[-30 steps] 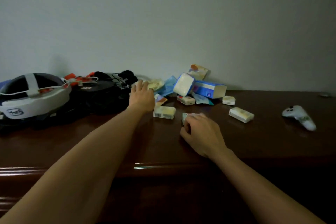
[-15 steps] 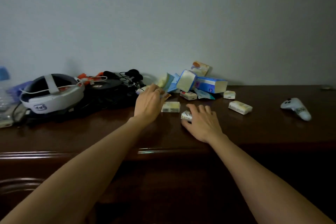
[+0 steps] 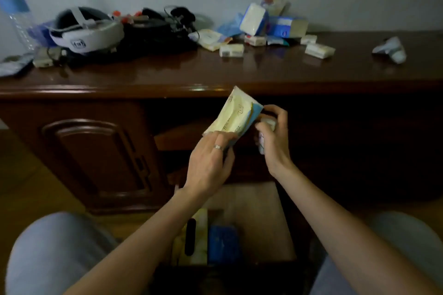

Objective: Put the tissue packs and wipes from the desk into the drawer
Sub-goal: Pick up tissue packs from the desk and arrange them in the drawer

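Note:
My left hand [image 3: 211, 160] grips a flat yellow and blue wipes pack [image 3: 233, 114], held tilted in front of the desk's edge. Just right of it, my right hand [image 3: 273, 141] is closed on a small white tissue pack [image 3: 262, 141]. Both hands hover above the open drawer [image 3: 261, 208], which holds a yellow pack [image 3: 200, 235] and a blue pack [image 3: 223, 242]. On the desk [image 3: 167, 72], several small tissue packs remain, among them one [image 3: 231, 50] near the middle, one [image 3: 320, 50] to the right, and a blue and white pile [image 3: 263, 21] by the wall.
A white headset [image 3: 88, 31] and a black cable bundle [image 3: 155, 31] sit at the desk's left. A plastic bottle [image 3: 14, 12] stands at the far left. A white controller [image 3: 390, 49] lies at the right. A cabinet door [image 3: 96, 151] is at the left; my knees flank the drawer.
Both hands have left the desk top and come down in front of it, each carrying a pack. The view has tilted down, showing the open drawer.

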